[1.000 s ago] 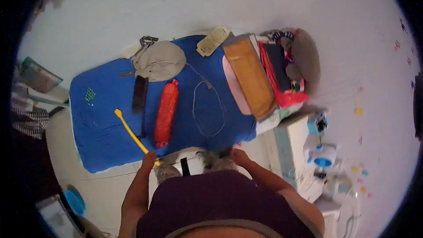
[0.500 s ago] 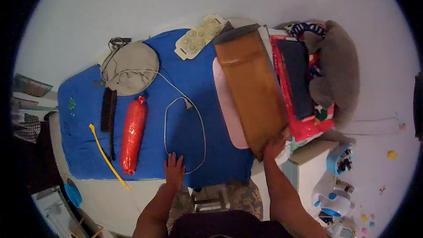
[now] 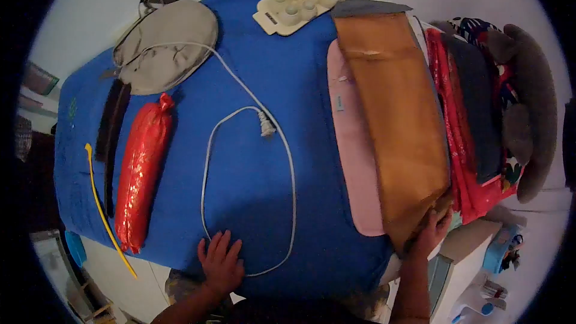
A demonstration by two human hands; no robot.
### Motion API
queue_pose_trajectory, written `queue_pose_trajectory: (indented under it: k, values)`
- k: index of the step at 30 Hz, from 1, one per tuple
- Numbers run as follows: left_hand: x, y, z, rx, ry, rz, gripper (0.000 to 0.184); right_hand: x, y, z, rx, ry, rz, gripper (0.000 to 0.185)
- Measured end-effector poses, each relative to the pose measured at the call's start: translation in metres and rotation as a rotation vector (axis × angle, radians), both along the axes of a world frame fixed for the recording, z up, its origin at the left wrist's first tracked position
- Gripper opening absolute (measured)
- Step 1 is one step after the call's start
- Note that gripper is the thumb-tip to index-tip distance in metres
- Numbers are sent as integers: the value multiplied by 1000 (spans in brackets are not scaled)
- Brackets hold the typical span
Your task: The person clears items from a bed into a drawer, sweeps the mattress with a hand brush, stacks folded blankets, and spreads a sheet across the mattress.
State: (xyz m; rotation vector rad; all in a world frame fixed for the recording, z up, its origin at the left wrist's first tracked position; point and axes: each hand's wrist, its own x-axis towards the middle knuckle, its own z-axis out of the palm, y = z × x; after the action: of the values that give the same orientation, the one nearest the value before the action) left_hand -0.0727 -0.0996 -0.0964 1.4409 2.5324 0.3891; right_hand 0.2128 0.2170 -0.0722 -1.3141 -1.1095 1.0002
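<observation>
My left hand [image 3: 221,261] lies with fingers spread on the blue cover [image 3: 252,168], touching or close to the white power cord [image 3: 292,174]. The cord loops across the cover and ends in a plug [image 3: 266,125]. My right hand [image 3: 431,231] is closed on the near corner of a long flat brown piece [image 3: 402,108], where the material is creased and bent up. A grey strip [image 3: 375,7] edges its far end. Whether it is leather or card I cannot tell. Partly under it rests a pink rounded pad [image 3: 357,168].
Left on the cover are a red shiny wrapped roll [image 3: 144,174], a dark brush [image 3: 111,126], a yellow stick [image 3: 105,216] and a round beige bag [image 3: 174,45]. A cream tray with round knobs [image 3: 306,0] lies at the back. Folded fabrics [image 3: 474,108] and a grey cushion [image 3: 537,114] stand right.
The view has moved closer and shifted, so things appear larger. My left hand still lies by the cord, and my right hand stays at the brown piece's near corner.
</observation>
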Motion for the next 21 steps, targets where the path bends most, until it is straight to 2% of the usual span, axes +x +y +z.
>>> queue_pose_trajectory:
  k: [4,5,8,10,13,15,16,18,20,21]
  values:
    - [-1,7,25,108,63,-95,44,25,4,-12,28,-201,-24,44]
    - [3,4,29,93,71,-80,44,40,6,-20,38,-428,-28,31]
    - [1,10,20,49,124,-68,44,63,21,-58,208,-560,-44,23]
    - [8,1,8,-18,159,-45,44,42,9,-30,217,-437,-20,21]
    - [15,-3,34,10,192,-86,40,45,10,-38,141,-648,-164,26]
    - [2,-3,4,118,232,-111,39,36,7,-36,394,-603,-185,26]
    - [1,-9,-9,164,241,-121,38,33,-3,-30,515,-591,-189,25]
    - [10,-14,1,260,265,-105,39,-15,-43,33,650,-492,-162,21]
    - [12,-12,9,333,270,-106,39,-54,-92,84,602,-452,188,20]
    - [8,-14,7,348,258,-112,38,-76,-124,106,964,-514,289,16]
